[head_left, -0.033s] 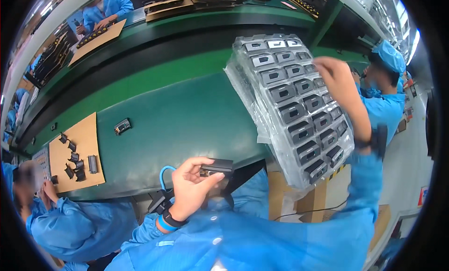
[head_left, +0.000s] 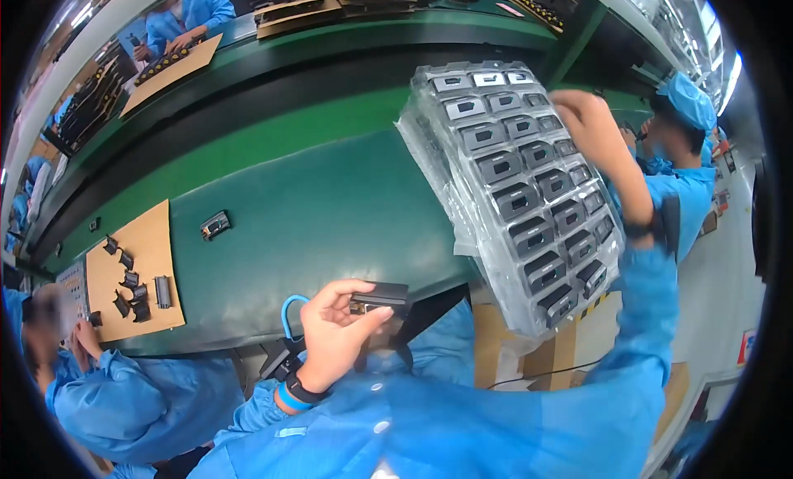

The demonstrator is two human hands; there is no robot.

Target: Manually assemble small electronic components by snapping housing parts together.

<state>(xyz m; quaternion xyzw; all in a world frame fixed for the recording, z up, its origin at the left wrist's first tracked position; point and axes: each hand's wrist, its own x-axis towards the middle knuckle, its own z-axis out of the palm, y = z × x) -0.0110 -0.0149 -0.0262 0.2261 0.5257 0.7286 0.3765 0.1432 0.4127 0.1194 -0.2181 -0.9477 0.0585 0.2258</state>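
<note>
My left hand (head_left: 330, 326) is closed around a black rectangular plastic housing (head_left: 382, 295), gripping it between thumb and fingers in front of my body. Off to the right, my right hand (head_left: 591, 130) is at the far right edge of a clear plastic tray (head_left: 464, 219). Its fingers are bent together, and whatever lies at their tips is hidden. Rows of dark grey and black plastic housings (head_left: 518, 200) fill the tray's pockets, with smaller frames (head_left: 581, 175) along its right side. The tray sits tilted on a stack of similar trays.
A black part (head_left: 216, 225) lies on the green table (head_left: 330, 206). On the left, a cardboard sheet (head_left: 157, 231) holds several black pieces (head_left: 139, 301). A co-worker (head_left: 140, 396) sits at left, another (head_left: 681, 165) at right. Cardboard boxes (head_left: 553, 359) stand below the tray.
My right hand has shifted slightly up and away from the tray's pockets to its right edge, its fingers more bent. My left hand and the housing have moved slightly left.
</note>
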